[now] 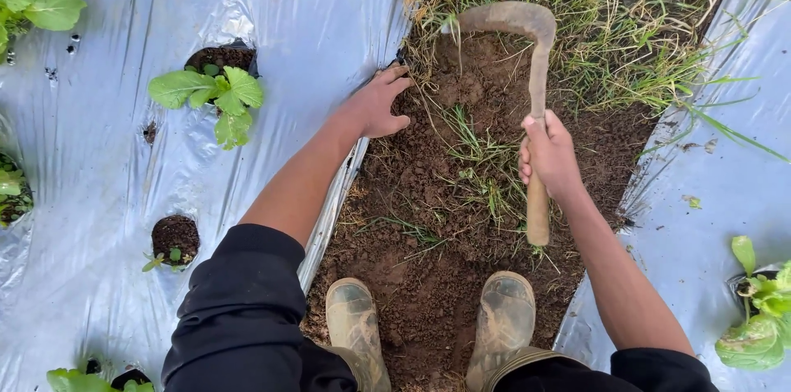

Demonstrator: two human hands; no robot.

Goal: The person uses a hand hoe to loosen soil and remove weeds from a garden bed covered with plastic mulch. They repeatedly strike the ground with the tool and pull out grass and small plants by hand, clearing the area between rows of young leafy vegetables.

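My right hand (549,154) is closed around the wooden handle of a curved metal sickle (534,46), whose hooked blade arcs left over the soil at the edge of the grass. My left hand (377,103) rests with fingers apart on the brown soil furrow (428,194) beside the edge of the silver plastic mulch (313,13), touching thin grass blades there and holding nothing. A small grass tuft (478,153) grows in the soil between my hands.
Dense grass (610,21) covers the furrow ahead. Silver mulch sheets lie on both sides, with leafy green seedlings (216,95) in planting holes on the left and one seedling (762,309) on the right. My two muddy boots (354,326) stand on the soil.
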